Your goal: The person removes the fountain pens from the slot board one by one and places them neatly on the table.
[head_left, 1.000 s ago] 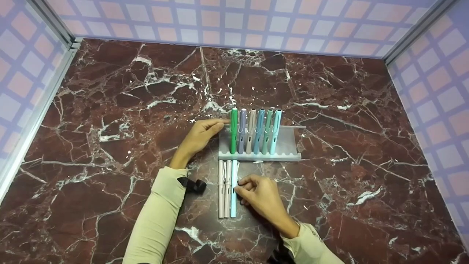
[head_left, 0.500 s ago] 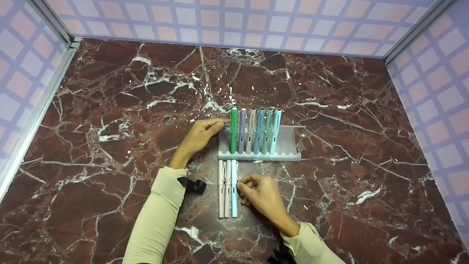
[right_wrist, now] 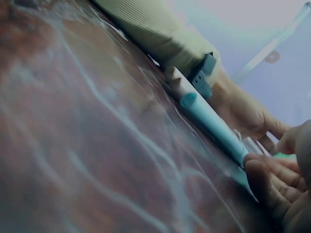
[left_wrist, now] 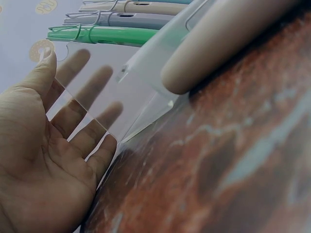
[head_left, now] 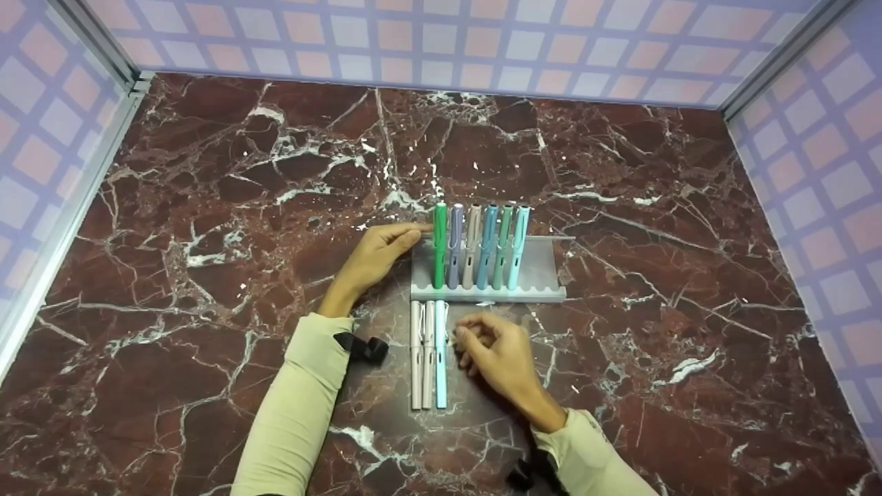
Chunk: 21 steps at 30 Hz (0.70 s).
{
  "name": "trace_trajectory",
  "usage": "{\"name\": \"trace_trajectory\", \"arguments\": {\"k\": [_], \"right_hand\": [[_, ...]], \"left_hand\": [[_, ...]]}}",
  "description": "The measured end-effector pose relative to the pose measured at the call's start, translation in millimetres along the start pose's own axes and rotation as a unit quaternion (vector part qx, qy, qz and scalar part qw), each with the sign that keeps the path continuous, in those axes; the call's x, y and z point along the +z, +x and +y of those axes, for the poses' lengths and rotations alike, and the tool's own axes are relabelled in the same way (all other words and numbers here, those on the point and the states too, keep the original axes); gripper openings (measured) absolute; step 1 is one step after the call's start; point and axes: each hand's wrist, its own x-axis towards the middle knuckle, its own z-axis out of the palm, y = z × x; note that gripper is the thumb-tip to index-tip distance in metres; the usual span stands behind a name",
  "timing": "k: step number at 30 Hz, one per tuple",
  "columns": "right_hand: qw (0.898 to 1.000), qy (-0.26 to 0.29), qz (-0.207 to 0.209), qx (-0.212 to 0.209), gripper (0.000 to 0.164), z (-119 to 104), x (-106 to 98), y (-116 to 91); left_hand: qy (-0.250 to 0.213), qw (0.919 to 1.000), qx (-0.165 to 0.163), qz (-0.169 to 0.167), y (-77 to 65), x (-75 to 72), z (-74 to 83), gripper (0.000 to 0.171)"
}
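In the head view, a clear pen stand (head_left: 541, 265) bears a row of capped pens, from a green pen (head_left: 439, 248) at left to a light-blue pen (head_left: 518, 248) at right. My left hand (head_left: 375, 255) is at the stand's left edge; the left wrist view shows its fairly straight fingers behind the clear panel (left_wrist: 131, 87). Before the stand, two greyish-pink pens (head_left: 422, 372) and a loose turquoise pen (head_left: 441, 375) lie side by side. My right hand (head_left: 501, 355) is just right of the turquoise pen, fingers loosely bent, holding nothing. The right wrist view shows its fingertips near that pen (right_wrist: 214, 126).
The stand's right slots hold no pens. A dark red marble tabletop (head_left: 654, 275) extends around everything. Checked walls (head_left: 441, 41) with metal corner posts border the back and sides. Each wrist bears a black camera mount (head_left: 368, 350).
My right hand has drawn away from the turquoise pen, slightly right and up, its thumb leaving the pen's side. The turquoise pen has straightened alongside the others. The left hand and stand stay put.
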Motion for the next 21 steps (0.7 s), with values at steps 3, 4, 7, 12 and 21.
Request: {"name": "trace_trajectory", "arguments": {"k": [3,4,7,12,21], "right_hand": [[0.998,0.001,0.038,-0.043,0.008,4.3,-6.1,5.7],[0.997,-0.002,0.054,-0.06,0.008,5.7,-8.4,7.7],[0.988,-0.013,0.102,-0.118,0.009,9.8,-15.3,14.2],[0.962,-0.046,0.167,-0.209,0.012,16.3,-24.4,25.0],[0.941,-0.091,0.214,-0.246,0.013,23.2,-33.4,34.7]], "left_hand": [[-0.001,1.0,-0.001,0.0,-0.2,0.1,-0.2,0.029],[-0.001,1.0,-0.002,0.0,-0.3,0.1,-0.2,0.029],[-0.002,1.0,-0.006,0.0,0.0,0.1,-0.2,0.029],[0.004,0.9999,-0.01,0.001,0.5,-0.2,0.2,0.03],[0.001,1.0,-0.004,0.002,-0.1,-0.2,-0.2,0.03]]}}
